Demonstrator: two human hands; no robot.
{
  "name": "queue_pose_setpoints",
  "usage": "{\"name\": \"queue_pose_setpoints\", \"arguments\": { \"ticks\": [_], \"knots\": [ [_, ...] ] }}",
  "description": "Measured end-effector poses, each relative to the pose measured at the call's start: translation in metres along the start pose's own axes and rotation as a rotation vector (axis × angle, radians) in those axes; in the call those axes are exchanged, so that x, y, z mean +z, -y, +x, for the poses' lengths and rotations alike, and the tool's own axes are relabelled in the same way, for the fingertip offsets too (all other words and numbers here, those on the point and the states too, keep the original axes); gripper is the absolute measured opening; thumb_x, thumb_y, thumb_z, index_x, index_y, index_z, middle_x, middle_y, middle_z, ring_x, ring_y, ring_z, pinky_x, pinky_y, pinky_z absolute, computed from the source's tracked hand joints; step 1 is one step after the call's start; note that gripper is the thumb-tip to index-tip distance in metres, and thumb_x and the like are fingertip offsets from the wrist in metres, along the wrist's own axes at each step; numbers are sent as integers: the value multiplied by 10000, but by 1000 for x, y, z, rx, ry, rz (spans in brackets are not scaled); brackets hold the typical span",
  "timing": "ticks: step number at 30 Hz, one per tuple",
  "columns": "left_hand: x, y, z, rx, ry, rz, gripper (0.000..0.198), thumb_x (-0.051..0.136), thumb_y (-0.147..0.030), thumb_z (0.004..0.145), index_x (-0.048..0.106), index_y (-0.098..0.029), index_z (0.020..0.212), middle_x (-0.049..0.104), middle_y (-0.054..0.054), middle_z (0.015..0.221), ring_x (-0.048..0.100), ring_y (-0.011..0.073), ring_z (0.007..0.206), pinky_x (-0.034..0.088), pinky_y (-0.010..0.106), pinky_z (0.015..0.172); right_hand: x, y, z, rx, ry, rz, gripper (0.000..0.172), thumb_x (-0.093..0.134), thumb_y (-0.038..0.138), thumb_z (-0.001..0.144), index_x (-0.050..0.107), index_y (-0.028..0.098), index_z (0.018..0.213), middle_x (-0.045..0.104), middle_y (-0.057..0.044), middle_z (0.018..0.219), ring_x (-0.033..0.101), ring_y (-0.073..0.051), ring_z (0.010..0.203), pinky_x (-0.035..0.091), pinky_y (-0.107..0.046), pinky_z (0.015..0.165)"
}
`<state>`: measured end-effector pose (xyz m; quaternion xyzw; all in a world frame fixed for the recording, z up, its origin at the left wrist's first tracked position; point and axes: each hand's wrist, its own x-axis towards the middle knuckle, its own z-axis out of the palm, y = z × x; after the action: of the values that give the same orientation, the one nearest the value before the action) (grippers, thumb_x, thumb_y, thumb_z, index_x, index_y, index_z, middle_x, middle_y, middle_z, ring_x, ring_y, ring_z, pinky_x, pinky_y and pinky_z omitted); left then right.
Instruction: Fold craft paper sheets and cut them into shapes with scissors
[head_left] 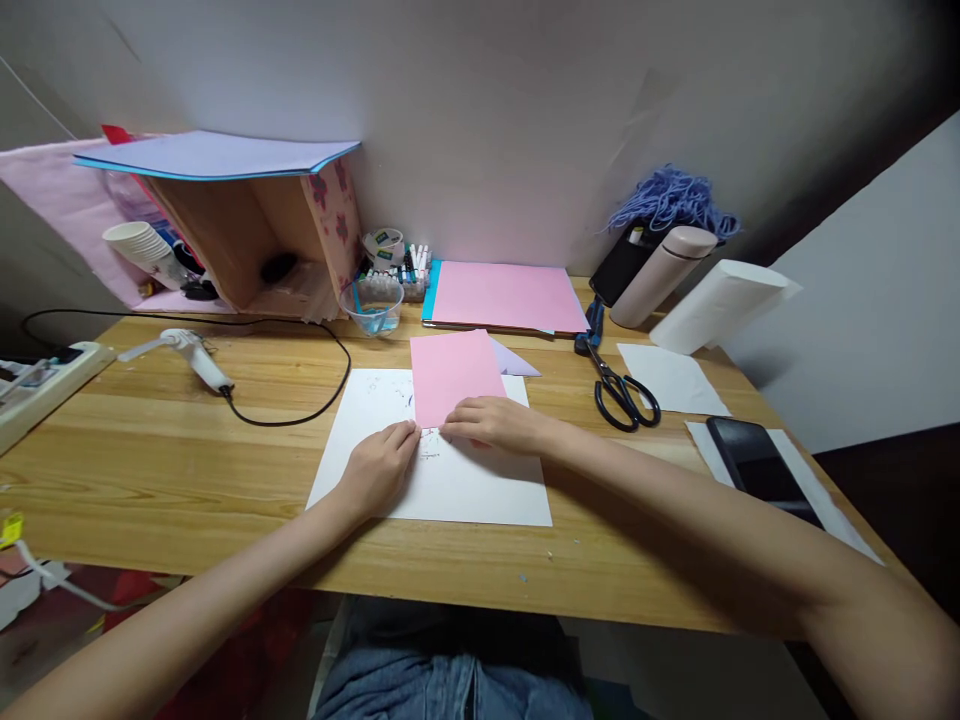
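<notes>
A pink sheet of paper (457,375) lies over a white sheet (480,495) with small dark marks on it. My left hand (379,465) is closed, its thumb and forefinger pinching the pink paper at the lower left corner. Along the lower edge of that paper, my right hand (495,422) is bent with its fingers together, gripping and pressing the edge near the right corner. A pale lilac paper piece (514,358) sticks out from behind the pink sheet. The fingertips partly hide the edge.
Black-handled scissors (616,393), a white napkin (671,380) and a phone (757,460) lie to the right. At left are a glue gun (196,358), its cable and a power strip (56,385). Behind stand an open box (255,225), a clear cup (373,308) and stacked papers (506,295).
</notes>
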<state>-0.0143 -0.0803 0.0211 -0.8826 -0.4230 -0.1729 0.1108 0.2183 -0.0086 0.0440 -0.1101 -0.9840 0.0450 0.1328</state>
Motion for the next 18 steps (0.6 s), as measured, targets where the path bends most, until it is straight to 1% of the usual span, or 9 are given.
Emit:
{"name": "queue_pose_setpoints", "arguments": {
  "ticks": [2, 5, 8, 11, 14, 16, 18],
  "knots": [
    [-1, 2, 0, -7, 0, -27, 256, 396, -87, 842, 587, -124, 1009, 642, 106, 979, 610, 192, 879, 518, 306, 710, 6, -1, 17, -48, 47, -41, 282, 391, 109, 884, 543, 152, 1117, 610, -98, 973, 520, -168, 902, 450, -311, 722],
    [-3, 2, 0, -16, 15, -34, 242, 393, -97, 843, 585, -118, 990, 645, 108, 954, 614, 191, 862, 518, 303, 692, 9, -6, 30, -66, 93, -61, 274, 413, 138, 887, 547, 173, 1123, 598, -81, 933, 519, -158, 846, 436, -274, 646],
    [-2, 2, 0, -20, 22, -23, 247, 370, -100, 850, 579, -121, 979, 640, 113, 946, 612, 185, 852, 516, 299, 690, 9, -9, 34, -87, 105, -57, 269, 424, 142, 885, 557, 185, 1115, 592, -65, 893, 520, -150, 821, 416, -251, 612],
    [0, 2, -1, -5, 40, -11, 232, 370, -108, 853, 570, -120, 969, 629, 109, 935, 602, 184, 849, 506, 294, 686, 12, -10, 34, -97, 63, -81, 262, 380, 152, 910, 574, 178, 1084, 593, -54, 847, 523, -140, 772, 407, -248, 608],
    [0, 3, 1, 7, 95, 4, 194, 385, -122, 851, 569, -129, 912, 619, 87, 872, 588, 186, 806, 492, 299, 658, 16, -10, 35, -109, 28, -136, 275, 333, 149, 928, 582, 158, 1047, 582, -41, 777, 509, -129, 695, 398, -251, 595],
    [0, 3, 2, 13, 115, 13, 182, 386, -131, 854, 566, -137, 877, 609, 73, 836, 576, 182, 776, 480, 297, 639, 17, -10, 37, -138, 43, -170, 267, 331, 140, 930, 591, 142, 987, 570, -35, 755, 497, -126, 677, 391, -250, 582],
    [-1, 3, 3, 18, 112, 12, 191, 372, -136, 863, 563, -140, 868, 601, 70, 825, 568, 177, 778, 473, 292, 641, 16, -11, 41, -196, 95, -201, 259, 343, 124, 924, 598, 130, 885, 559, -32, 753, 488, -124, 676, 380, -245, 558]
  ]
}}
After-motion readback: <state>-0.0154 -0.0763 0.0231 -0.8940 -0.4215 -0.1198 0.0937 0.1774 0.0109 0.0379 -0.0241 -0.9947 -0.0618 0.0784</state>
